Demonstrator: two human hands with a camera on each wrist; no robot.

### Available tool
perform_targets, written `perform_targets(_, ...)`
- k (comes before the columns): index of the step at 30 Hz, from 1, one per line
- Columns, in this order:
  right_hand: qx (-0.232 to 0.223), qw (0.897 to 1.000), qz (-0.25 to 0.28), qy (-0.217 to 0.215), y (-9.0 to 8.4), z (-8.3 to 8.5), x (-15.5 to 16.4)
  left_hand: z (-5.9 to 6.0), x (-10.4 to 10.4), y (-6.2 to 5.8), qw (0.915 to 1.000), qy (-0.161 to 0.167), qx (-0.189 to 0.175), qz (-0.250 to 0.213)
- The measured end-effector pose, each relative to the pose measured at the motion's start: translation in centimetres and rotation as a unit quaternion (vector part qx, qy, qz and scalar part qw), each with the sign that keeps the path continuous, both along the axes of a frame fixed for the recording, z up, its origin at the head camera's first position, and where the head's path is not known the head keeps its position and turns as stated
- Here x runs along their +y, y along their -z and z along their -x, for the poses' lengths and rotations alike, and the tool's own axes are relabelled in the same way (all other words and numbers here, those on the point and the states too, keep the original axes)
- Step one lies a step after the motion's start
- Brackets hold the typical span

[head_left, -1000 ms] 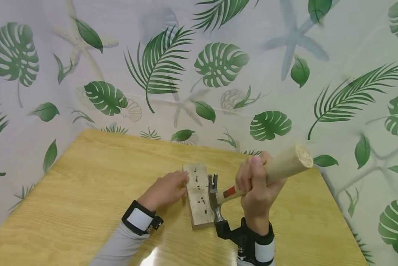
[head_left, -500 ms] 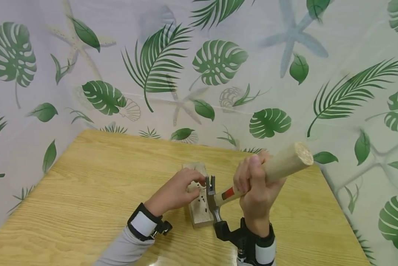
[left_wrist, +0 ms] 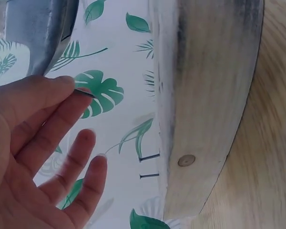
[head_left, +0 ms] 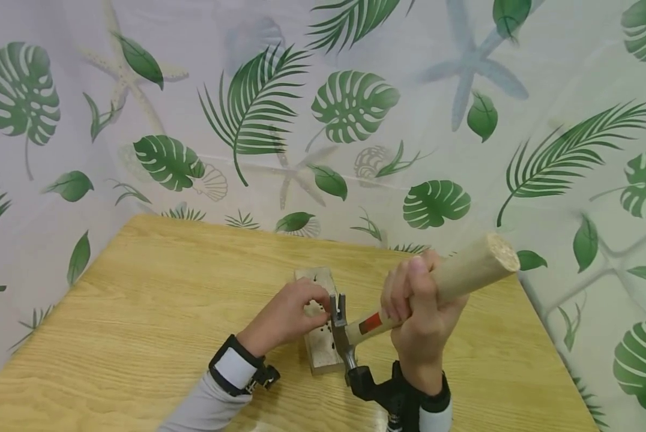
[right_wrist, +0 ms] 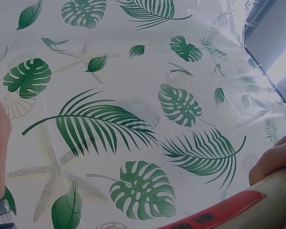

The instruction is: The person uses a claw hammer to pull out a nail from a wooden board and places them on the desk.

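My left hand (head_left: 290,309) is over a wooden block (head_left: 323,354), close to the hammer's claw. In the left wrist view its thumb and forefinger pinch a thin nail (left_wrist: 85,93), apart from the block's face; the other fingers are loosely spread. Two nails (left_wrist: 149,157) stick out of that face near one end. My right hand (head_left: 422,312) grips the pale wooden handle of a claw hammer (head_left: 340,327), its metal head beside the block's right edge. The right wrist view shows only part of the handle with its red label (right_wrist: 219,210).
The block lies on a yellow wood-grain table (head_left: 166,300). Dark holes or nails dot the block's top. A leaf-patterned sheet (head_left: 355,162) hangs behind and at both sides of the table. Each wrist carries a strapped camera (head_left: 266,377).
My left hand has moved right, from the block's left edge to above the block beside the hammer head. The hammer has shifted slightly left and down in the head view, still in my right hand.
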State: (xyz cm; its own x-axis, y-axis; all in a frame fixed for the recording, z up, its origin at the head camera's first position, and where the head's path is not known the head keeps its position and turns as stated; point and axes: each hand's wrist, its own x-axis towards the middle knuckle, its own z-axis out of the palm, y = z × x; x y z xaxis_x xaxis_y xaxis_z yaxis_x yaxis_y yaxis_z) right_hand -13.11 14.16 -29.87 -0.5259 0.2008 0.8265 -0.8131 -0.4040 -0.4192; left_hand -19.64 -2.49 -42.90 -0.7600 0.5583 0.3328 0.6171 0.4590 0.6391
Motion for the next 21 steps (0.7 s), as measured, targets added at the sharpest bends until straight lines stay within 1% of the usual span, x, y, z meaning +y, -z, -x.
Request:
perform_targets(2,-0.002,1.0,0.0,-0.008,0.0,0.0,0.1,0.0,-0.1,-0.1,0.9997,-0.019,0.004,-0.014)
perform_targets(4,-0.006,1.0,-0.002,-0.014,0.0,0.0,0.1,0.1,-0.2,-0.3,0.9978,-0.045,0.009,-0.048)
perform_targets(7,-0.011,1.0,-0.005,-0.019,0.0,0.0,0.1,0.3,-0.7,-0.6,0.9912,-0.088,0.013,-0.098)
perform_targets(8,-0.012,1.0,-0.005,-0.019,0.0,0.0,0.1,0.4,-1.0,-0.8,0.9891,-0.098,0.015,-0.109)
perform_targets(10,-0.015,1.0,-0.005,-0.018,-0.1,0.0,0.0,0.6,-1.7,-1.1,0.9872,-0.113,0.013,-0.112)
perform_targets(13,-0.017,1.0,-0.004,-0.013,-0.1,0.0,0.0,0.9,-3.1,-1.6,0.9876,-0.131,-0.006,-0.087)
perform_targets(14,-0.017,1.0,-0.004,-0.011,-0.1,0.0,0.0,1.1,-3.6,-1.6,0.9873,-0.141,-0.014,-0.071)
perform_targets(16,-0.017,1.0,-0.003,-0.009,0.0,0.0,0.0,1.4,-5.0,-1.6,0.9842,-0.168,-0.044,-0.032)
perform_targets(18,-0.018,1.0,-0.003,-0.008,0.0,0.0,0.1,1.8,-6.5,-1.4,0.9761,-0.204,-0.074,0.015)
perform_targets(21,-0.017,1.0,-0.005,-0.007,0.1,-0.1,0.2,2.3,-8.7,-1.0,0.9552,-0.262,-0.115,0.077)
